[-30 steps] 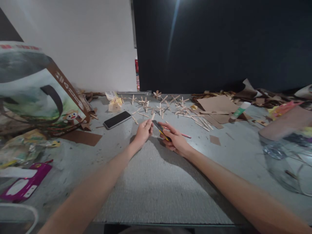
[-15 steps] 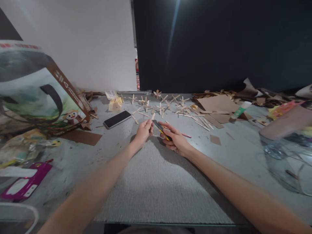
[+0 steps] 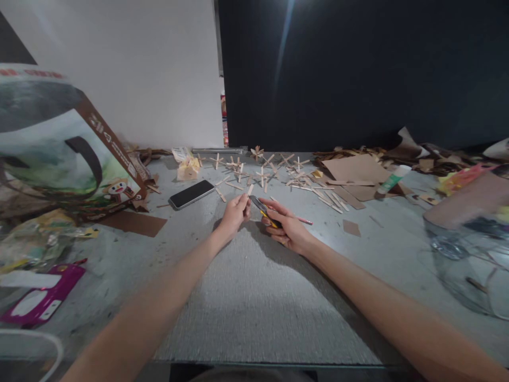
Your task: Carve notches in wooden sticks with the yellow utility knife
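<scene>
My left hand pinches a small wooden stick, whose pale tip sticks up past the fingers. Wrapped in my right hand is a yellow and black utility knife. The knife's front end points at the left fingertips and lies close to the stick; whether the blade touches it I cannot tell. A red pencil shows just beyond my right hand, partly hidden by it. Behind both hands, several crossed wooden sticks are spread over the grey table.
A black phone lies left of my hands. Farther left stand a large printed box and a purple device. To the right are loose sticks, cardboard pieces, a glue stick and a clear plastic container.
</scene>
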A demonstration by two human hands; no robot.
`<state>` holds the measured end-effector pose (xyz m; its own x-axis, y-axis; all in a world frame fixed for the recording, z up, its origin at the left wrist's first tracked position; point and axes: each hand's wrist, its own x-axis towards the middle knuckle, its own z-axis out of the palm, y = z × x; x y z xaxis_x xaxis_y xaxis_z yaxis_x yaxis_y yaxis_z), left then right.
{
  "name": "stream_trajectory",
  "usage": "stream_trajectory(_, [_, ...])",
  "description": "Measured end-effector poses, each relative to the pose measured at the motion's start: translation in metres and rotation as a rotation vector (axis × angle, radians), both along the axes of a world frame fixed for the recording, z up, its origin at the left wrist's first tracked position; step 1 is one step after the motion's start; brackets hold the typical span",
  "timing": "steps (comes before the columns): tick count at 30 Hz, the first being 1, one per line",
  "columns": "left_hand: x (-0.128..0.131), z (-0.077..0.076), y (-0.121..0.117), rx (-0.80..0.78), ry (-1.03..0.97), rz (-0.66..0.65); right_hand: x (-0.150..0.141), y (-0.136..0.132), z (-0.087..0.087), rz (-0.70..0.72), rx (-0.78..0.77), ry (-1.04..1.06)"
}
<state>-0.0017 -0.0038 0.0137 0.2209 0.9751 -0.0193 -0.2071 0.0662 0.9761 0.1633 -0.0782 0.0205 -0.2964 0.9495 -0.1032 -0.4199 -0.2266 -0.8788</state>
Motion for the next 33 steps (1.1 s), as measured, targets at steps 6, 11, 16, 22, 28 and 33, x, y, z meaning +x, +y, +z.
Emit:
stream_trajectory(6, [0.0,-0.002,0.0,0.019,0.001,0.003,0.003,0.002,0.002,0.02,-0.066,0.054])
stream_trajectory(11, [0.0,-0.003,0.001,0.028,0.028,0.016,0.005,0.004,0.004,0.037,-0.143,0.118])
stream_trajectory(16, [0.0,-0.002,0.0,0.03,0.046,0.015,0.005,0.004,0.004,0.033,-0.18,0.142])
stream_trajectory(22, [0.0,-0.003,0.002,0.039,0.058,0.017,0.003,0.002,0.011,0.009,-0.213,0.127])
stream_trajectory(28, [0.004,-0.008,0.001,0.096,0.128,0.093,-0.012,-0.006,0.009,-0.142,0.045,-0.217])
stream_trajectory(33, [0.005,-0.022,0.006,0.178,0.231,0.161,-0.023,-0.015,0.017,-0.245,-0.062,-0.223])
